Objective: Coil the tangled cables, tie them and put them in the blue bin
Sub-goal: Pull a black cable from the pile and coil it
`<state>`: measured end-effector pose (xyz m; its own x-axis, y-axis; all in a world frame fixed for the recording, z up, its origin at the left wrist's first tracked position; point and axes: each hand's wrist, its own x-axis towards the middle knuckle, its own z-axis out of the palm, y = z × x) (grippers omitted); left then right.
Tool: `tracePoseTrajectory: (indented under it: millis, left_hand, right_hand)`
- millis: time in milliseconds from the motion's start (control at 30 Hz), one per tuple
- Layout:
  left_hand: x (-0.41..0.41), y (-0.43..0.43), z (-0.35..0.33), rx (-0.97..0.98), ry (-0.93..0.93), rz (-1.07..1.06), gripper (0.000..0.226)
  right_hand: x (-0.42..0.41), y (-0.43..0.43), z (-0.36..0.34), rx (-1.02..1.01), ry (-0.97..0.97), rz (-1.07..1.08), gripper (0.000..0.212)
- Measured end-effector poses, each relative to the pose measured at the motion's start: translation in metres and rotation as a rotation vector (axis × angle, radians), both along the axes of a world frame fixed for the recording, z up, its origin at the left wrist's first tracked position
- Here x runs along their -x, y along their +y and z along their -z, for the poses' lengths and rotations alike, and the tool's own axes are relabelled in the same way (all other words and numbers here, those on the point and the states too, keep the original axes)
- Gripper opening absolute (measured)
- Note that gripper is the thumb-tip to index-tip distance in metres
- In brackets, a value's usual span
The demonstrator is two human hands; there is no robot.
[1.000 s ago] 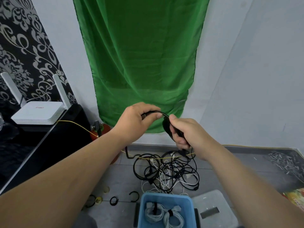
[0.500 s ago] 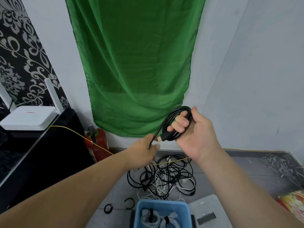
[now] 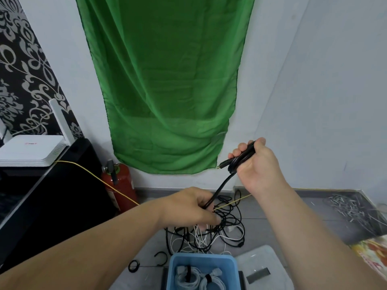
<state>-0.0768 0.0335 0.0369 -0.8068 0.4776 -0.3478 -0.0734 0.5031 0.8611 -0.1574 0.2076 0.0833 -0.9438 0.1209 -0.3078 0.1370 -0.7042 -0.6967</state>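
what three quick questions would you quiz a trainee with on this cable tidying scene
1. True or false: the blue bin is empty.
2. Which hand holds the coiled part of the black cable? A) left hand B) right hand
3. Fill in: the tied coils lying in the bin are ___ in colour.
Key: 1 false, it holds tied coils; 2 B; 3 white.
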Motion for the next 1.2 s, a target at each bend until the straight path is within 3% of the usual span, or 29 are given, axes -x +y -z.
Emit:
tracePoseTrajectory:
  millis: [100, 200, 400, 533, 667, 767, 833, 933, 1033, 1200]
  left_hand:
    - [0.002, -0.004, -0.001, 0.012, 0.092, 0.006, 0.007]
    - [0.008, -0.006, -0.005, 0.165, 0.391, -0.009, 0.005]
    - [0.019, -0.012, -0.028, 0.303, 0.964, -0.237, 0.028]
    - [0.030, -0.029, -0.037, 0.403, 1.049, -0.360, 0.043]
    - [0.035, -0.044, -0.044, 0.352, 1.068, -0.215, 0.013]
    - [0.040, -0.060, -0.044, 0.283, 1.031, -0.236, 0.023]
    - [0.038, -0.065, -0.048, 0.168, 0.909, -0.338, 0.031]
    - [0.035, -0.069, -0.055, -0.009, 0.655, -0.445, 0.026]
    - [0.034, -0.076, -0.057, -0.195, 0.512, -0.467, 0.021]
    - [0.034, -0.074, -0.050, -0.282, 0.483, -0.528, 0.016]
  right_hand:
    - [0.003, 0.007, 0.004, -0.168, -0.002, 0.034, 0.034]
    - [0.002, 0.007, 0.010, -0.513, 0.070, 0.028, 0.031]
    - [-0.014, -0.015, 0.008, -1.286, 0.412, -0.085, 0.031]
    - [-0.023, -0.019, 0.007, -1.507, 0.482, -0.151, 0.035]
    - [-0.022, -0.017, 0.011, -1.691, 0.404, -0.212, 0.038]
    - [-0.022, -0.018, 0.012, -1.703, 0.352, -0.340, 0.035]
    - [-0.024, -0.021, 0.012, -1.617, 0.341, -0.462, 0.037]
    - [-0.028, -0.026, 0.011, -1.310, 0.268, -0.614, 0.046]
    - [-0.034, -0.027, 0.004, -1.028, 0.199, -0.771, 0.053]
    - [-0.043, -0.031, -0.004, -0.614, 0.131, -1.012, 0.050]
